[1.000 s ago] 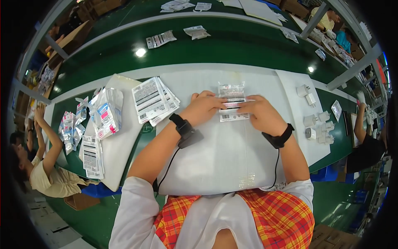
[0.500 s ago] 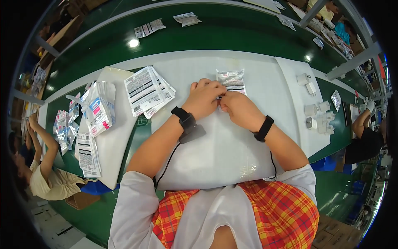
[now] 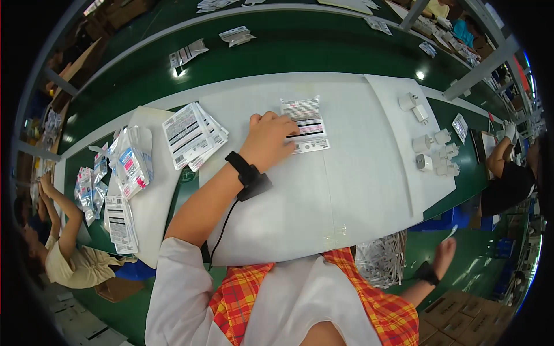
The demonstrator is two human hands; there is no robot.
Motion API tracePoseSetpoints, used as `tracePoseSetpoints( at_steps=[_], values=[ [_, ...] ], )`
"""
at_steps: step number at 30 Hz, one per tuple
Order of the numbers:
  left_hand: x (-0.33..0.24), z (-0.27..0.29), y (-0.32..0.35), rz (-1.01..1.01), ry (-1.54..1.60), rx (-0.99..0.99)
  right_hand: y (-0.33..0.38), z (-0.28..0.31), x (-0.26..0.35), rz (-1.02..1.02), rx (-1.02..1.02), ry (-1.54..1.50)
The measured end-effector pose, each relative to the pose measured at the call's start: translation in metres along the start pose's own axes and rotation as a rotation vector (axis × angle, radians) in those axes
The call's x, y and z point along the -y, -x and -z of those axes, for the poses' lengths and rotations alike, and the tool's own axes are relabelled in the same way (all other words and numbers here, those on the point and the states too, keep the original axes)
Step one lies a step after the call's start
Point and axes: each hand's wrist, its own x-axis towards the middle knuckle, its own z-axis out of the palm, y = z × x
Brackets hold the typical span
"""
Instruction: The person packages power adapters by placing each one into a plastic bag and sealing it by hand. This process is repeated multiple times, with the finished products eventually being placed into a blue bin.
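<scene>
My left hand (image 3: 269, 138) rests on the white table (image 3: 346, 184), its fingertips pressing the left edge of a small stack of clear packets with printed labels (image 3: 304, 123). My right hand (image 3: 445, 254) is down beside my hip at the lower right, below the table edge, fingers spread and holding nothing, close to a pile of clear packets (image 3: 381, 259). Both wrists wear black bands; a cable runs from the left one.
A fanned stack of printed label sheets (image 3: 193, 135) lies left of my hand. Bagged goods (image 3: 130, 161) and more sheets (image 3: 120, 224) sit further left. White plug adapters (image 3: 434, 151) stand at the right. A green conveyor (image 3: 288, 52) runs behind. Other people work at both sides.
My right hand has left the packets on the table and dropped down to my right side. The left hand stays on the packet stack. The view shifted slightly.
</scene>
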Motion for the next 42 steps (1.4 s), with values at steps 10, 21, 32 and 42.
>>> tracePoseSetpoints(
  at_steps=[10, 21, 32, 42],
  values=[
    [-0.013, -0.002, -0.004, -0.086, -0.313, -0.101, -0.016, -0.148, 0.173, 0.589, -0.334, 0.656],
    [0.004, 0.018, 0.023, 0.109, -0.192, -0.056, -0.044, -0.472, 0.223, 0.71, 0.861, 0.696],
    [0.115, 0.087, 0.112, 0.553, -0.404, -0.163, -0.145, -0.555, 0.275, -0.019, 1.178, -0.303],
    [0.033, 0.04, 0.024, 0.185, -0.418, -0.282, -0.02, -0.536, 0.312, 0.758, 1.158, 0.231]
  ],
)
